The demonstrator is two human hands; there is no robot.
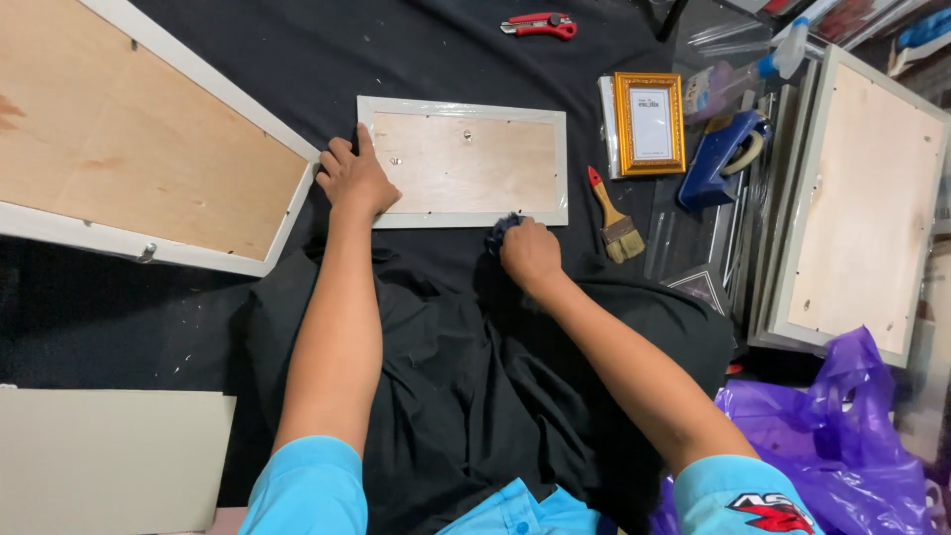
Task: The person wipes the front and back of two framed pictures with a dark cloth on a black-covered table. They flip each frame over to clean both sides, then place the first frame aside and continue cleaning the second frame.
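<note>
Frame (pixel 464 161) first: a small rectangular picture frame lies face down on the black cloth (pixel 297 59) straight ahead of you, its pale grey border surrounding a bare plywood backing with a couple of small metal fittings; your left hand (pixel 355 176) lies flat and unclenched on its left end, fingers spread over the border and pressing it down, gripping nothing; your right hand (pixel 528 251) is clenched around a dark blue wad (pixel 502 229), possibly a rag, though the fist hides most of it, and it meets the frame's lower edge near the right corner.

Just right of that hand lies a paintbrush (pixel 614 220) with a red wooden handle and tan bristles; beyond it a small ornate gold frame (pixel 650 123) lies face up, and beside that sits a blue tape dispenser (pixel 721 159); a red utility knife (pixel 540 25) rests at the far edge of the cloth.

To your left a much larger frame (pixel 139 139) of the same grey border and plywood back lies at an angle; a flat pale board (pixel 109 456) sits near your left elbow; on the right a stack of similar frames (pixel 862 198) lies back up; a crinkled purple plastic bag (pixel 842 436) sits by your right arm, its contents hidden from view.
</note>
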